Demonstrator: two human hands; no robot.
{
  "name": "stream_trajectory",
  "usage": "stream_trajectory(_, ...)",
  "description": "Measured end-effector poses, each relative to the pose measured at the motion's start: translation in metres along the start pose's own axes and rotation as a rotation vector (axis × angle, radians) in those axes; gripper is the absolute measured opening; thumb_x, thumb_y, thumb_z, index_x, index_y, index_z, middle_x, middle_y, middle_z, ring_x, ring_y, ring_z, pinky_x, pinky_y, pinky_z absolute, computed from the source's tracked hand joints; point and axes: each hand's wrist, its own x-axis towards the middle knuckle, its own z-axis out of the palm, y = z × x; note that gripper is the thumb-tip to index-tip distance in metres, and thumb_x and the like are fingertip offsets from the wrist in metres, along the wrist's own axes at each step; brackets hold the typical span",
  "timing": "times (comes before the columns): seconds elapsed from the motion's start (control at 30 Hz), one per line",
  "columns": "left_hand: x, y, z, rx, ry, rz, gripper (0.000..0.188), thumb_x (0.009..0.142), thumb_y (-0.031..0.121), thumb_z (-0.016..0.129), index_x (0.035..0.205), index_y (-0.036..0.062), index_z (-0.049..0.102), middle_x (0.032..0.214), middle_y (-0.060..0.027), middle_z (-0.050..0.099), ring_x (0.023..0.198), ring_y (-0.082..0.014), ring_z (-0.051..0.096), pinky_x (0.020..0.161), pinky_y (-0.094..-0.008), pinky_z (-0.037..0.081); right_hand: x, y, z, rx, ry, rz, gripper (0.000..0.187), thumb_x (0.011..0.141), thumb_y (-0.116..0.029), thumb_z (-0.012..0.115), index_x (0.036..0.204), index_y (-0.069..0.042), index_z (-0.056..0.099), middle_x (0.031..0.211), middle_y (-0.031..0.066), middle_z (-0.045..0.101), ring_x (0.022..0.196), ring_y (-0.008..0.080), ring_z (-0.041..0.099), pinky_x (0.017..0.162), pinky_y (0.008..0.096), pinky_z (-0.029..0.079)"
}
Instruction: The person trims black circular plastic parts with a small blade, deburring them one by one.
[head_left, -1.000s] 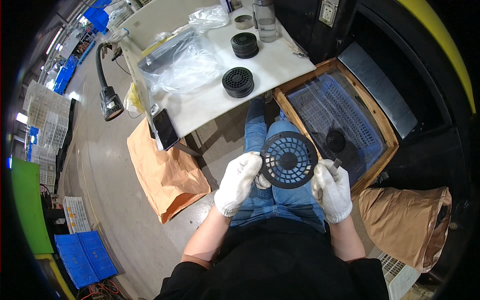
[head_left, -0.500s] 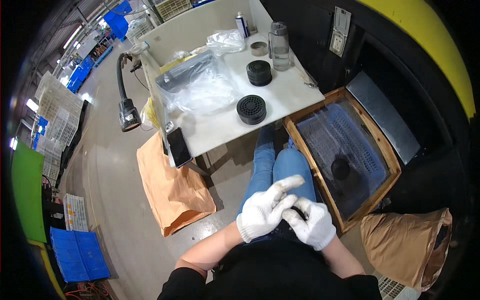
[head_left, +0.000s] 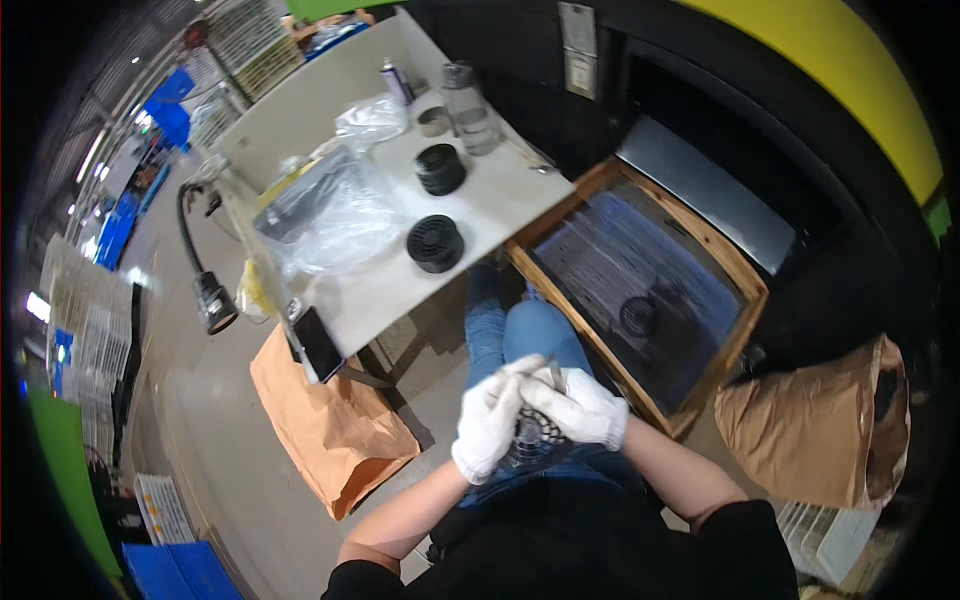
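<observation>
Both my hands wear white knitted gloves and meet above my lap. My left hand (head_left: 487,425) is closed around the left side of a black round vented disc (head_left: 537,432), whose slotted face shows below the fingers. My right hand (head_left: 582,405) is closed over the disc's right side, with its thumb near the holes. A thin greyish thing (head_left: 556,376) sticks up by the right fingertips, too blurred to name. On the table ahead stand two black stacks of similar round discs, a nearer stack (head_left: 435,243) and a farther stack (head_left: 440,169).
The white table (head_left: 375,310) carries clear plastic bags (head_left: 345,225), a bottle (head_left: 470,115), a spray can (head_left: 396,82) and a phone (head_left: 317,345). At right, a wooden-framed bin (head_left: 640,400) holds a black disc. Paper bags stand left (head_left: 330,430) and right (head_left: 810,430).
My hands have drawn together, and the vented disc now shows between them. The left index finger, stretched out before, is now bent in. The whole view has swung, shifting the table leftward.
</observation>
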Motion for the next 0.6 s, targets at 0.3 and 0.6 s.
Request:
stream_trajectory(0.3, 0.016, -0.008, -0.001, 0.009, 0.162, 0.048, 0.028, 0.097, 0.013, 0.047, 0.117, -0.0039, 0.058, 0.112, -0.0079, 0.062, 0.099, -0.0110, 0.055, 0.090, -0.0239, 0.042, 0.005, -0.027, -0.007, -0.698, 0.249, -0.017, 0.025, 0.095, -0.024, 0.049, 0.091, -0.002, 0.062, 0.082, 0.0133, 0.064, 0.073, 0.0239, 0.063, 0.066, 0.0307, 0.049)
stream_trajectory(0.6, 0.020, -0.016, 0.016, -0.200, 0.471, 0.139, 0.031, 0.098, 0.014, 0.045, 0.123, -0.0007, 0.053, 0.112, -0.0061, 0.058, 0.095, -0.0111, 0.054, 0.088, -0.0257, 0.044, 0.019, -0.006, 0.008, -0.200, 0.505, -0.238, 0.027, 0.096, -0.024, 0.047, 0.093, -0.002, 0.061, 0.077, 0.0141, 0.062, 0.074, 0.0168, 0.059, 0.068, 0.0312, 0.047)
